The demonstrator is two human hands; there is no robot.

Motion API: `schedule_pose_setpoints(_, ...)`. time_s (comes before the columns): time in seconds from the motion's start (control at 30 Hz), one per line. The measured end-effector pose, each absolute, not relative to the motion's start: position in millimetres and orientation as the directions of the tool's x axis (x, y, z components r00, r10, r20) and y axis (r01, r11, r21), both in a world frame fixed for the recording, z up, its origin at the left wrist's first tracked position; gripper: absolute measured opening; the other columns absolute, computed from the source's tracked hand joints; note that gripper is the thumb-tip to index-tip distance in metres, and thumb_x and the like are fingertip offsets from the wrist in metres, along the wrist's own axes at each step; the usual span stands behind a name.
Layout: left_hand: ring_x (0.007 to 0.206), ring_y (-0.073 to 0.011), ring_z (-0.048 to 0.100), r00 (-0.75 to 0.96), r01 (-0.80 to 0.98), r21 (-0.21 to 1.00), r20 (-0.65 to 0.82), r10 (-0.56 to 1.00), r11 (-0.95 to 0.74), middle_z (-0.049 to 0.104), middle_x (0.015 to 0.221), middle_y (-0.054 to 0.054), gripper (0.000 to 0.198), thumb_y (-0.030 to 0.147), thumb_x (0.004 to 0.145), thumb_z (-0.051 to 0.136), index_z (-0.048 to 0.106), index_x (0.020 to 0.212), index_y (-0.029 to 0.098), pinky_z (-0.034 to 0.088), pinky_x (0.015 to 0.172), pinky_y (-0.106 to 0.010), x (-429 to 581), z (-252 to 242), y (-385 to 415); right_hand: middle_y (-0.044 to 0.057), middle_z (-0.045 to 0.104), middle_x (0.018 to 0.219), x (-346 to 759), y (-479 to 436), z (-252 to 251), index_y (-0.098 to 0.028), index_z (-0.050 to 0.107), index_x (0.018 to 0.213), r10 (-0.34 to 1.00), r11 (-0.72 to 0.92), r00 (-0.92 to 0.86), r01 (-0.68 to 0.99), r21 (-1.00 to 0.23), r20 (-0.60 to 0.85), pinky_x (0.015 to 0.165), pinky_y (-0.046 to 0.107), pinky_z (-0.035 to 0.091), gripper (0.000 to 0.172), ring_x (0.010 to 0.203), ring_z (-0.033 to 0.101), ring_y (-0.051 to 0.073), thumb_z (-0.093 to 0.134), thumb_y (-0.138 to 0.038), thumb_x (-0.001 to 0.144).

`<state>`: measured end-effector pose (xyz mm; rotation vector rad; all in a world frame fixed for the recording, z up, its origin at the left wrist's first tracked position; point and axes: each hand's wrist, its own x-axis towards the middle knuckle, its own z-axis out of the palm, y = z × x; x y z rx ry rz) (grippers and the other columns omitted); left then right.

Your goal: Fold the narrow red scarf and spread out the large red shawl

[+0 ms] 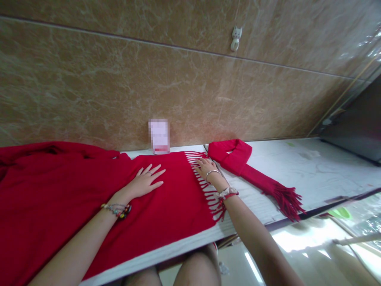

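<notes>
A wide red fringed scarf (pixel 178 198) lies spread over the white tabletop, its tasselled end toward the right. My left hand (pixel 145 180) rests flat on the cloth with fingers spread. At the fringe, my right hand (pixel 206 169) lies palm down on the tassels, fingers stretched out and holding nothing. Beyond it, a second red scarf (pixel 232 159) is folded into a narrow strip with a loop at the top, its fringe hanging at the table's front edge. More red fabric is bunched at the far left against the wall.
The white table (pixel 285 163) runs along a brown marbled wall (pixel 119 79). A blurred pale card (pixel 159 135) leans on the wall behind the scarf. A cat-shaped hook (pixel 236 39) is fixed higher up. A dark grey box-like object (pixel 357 119) stands at right; a green item (pixel 341 213) sits below the edge.
</notes>
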<state>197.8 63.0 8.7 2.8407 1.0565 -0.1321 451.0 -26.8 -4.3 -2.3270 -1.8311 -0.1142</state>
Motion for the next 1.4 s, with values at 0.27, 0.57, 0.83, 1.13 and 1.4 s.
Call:
schedule_pose_setpoints(0.27, 0.134, -0.0292, 0.011, 0.756, 0.653, 0.066, -0.114, 0.645, -0.754, 0.019, 0.147, -0.001, 0.055, 0.049, 0.086, 0.031, 0.029, 0.137, 0.029, 0.013, 0.105, -0.05, 197.8, 8.0, 63.3, 0.017, 0.041, 0.134, 451.3, -32.5, -2.2, -0.014, 0.047, 0.124, 0.902, -0.391, 0.395, 0.919, -0.058, 0.176, 0.089, 0.044, 0.038, 0.047, 0.114, 0.043, 0.029, 0.036, -0.043, 0.089)
schedule_pose_setpoints(0.57, 0.135, -0.0281, 0.011, 0.759, 0.651, 0.058, -0.061, 0.648, -0.757, 0.021, 0.147, -0.002, 0.054, 0.049, 0.086, 0.031, 0.034, 0.135, 0.029, 0.013, 0.105, -0.05, 196.8, 8.3, 62.7, 0.009, 0.034, 0.141, 443.3, -30.0, -5.9, -0.024, 0.04, 0.131, 0.978, -0.143, 0.147, 0.989, -0.034, 0.151, 0.102, 0.052, 0.021, 0.044, 0.131, 0.023, 0.027, 0.034, -0.04, 0.091)
schedule_pose_setpoints(0.83, 0.134, -0.0286, 0.013, 0.736, 0.677, 0.063, -0.083, 0.672, -0.733, 0.02, 0.147, -0.003, 0.054, 0.05, 0.086, 0.027, 0.029, 0.137, 0.03, 0.015, 0.104, -0.051, 195.2, 3.6, 64.4, 0.011, 0.03, 0.143, 462.4, -35.7, 13.0, -0.021, 0.033, 0.135, 0.947, -0.24, 0.259, 0.964, -0.116, 0.192, 0.102, 0.047, 0.025, 0.05, 0.132, 0.022, 0.024, 0.038, -0.04, 0.089)
schedule_pose_setpoints(1.13, 0.135, -0.0312, 0.006, 0.804, 0.592, 0.091, -0.133, 0.579, -0.801, 0.012, 0.148, -0.006, 0.061, 0.058, 0.085, 0.025, 0.023, 0.139, 0.03, 0.013, 0.102, -0.057, 250.3, 22.8, 68.9, 0.01, 0.026, 0.145, 547.5, -93.3, 24.7, -0.023, 0.03, 0.137, 0.861, -0.503, 0.501, 0.864, 0.007, 0.088, 0.099, 0.053, 0.027, 0.058, 0.132, 0.02, 0.03, 0.041, -0.047, 0.085)
schedule_pose_setpoints(1.4, 0.134, -0.0308, 0.01, 0.911, 0.411, 0.125, -0.081, 0.404, -0.903, 0.019, 0.147, -0.009, 0.06, 0.056, 0.087, 0.028, 0.025, 0.139, 0.026, 0.011, 0.102, -0.057, 399.5, 25.3, 49.1, 0.008, 0.024, 0.146, 568.7, -111.5, -9.1, -0.026, 0.029, 0.137, 0.867, -0.488, 0.488, 0.872, -0.024, 0.097, 0.098, 0.054, 0.028, 0.053, 0.132, 0.02, 0.028, 0.032, -0.046, 0.089)
